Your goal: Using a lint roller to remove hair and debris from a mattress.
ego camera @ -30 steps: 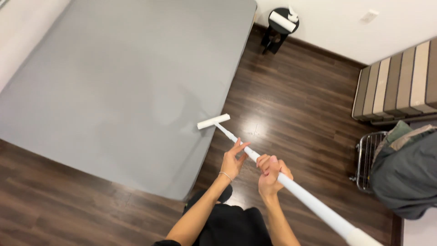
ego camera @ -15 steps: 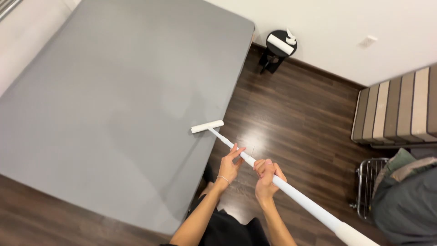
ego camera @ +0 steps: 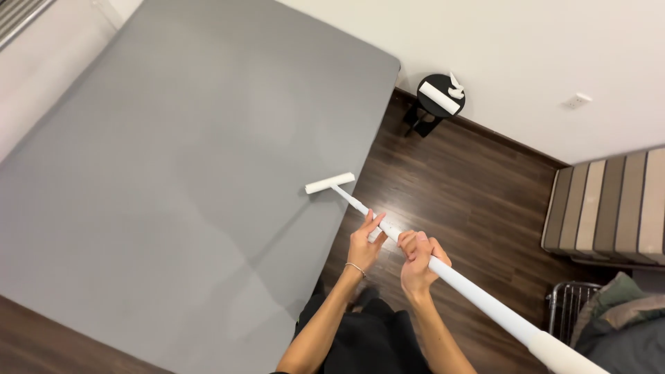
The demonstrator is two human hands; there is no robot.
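Observation:
A long white pole (ego camera: 478, 294) with a small white roller head (ego camera: 330, 183) slants from lower right toward the grey mattress (ego camera: 173, 180). The roller head rests on the mattress near its right edge. My left hand (ego camera: 364, 244) cups the pole from below with the fingers loosely curled around it. My right hand (ego camera: 420, 260) is wrapped tight around the pole just behind the left. A thin bracelet sits on my left wrist.
Dark wood floor (ego camera: 471, 187) runs right of the mattress. A small round black side table (ego camera: 440, 97) with a white roll stands by the white wall. A striped cushion (ego camera: 609, 204) and a metal rack with clothes (ego camera: 609, 322) fill the right side.
The roller head has slid farther onto the mattress, away from its edge. Both hands kept their hold on the pole, and the camera view shifted up the bed.

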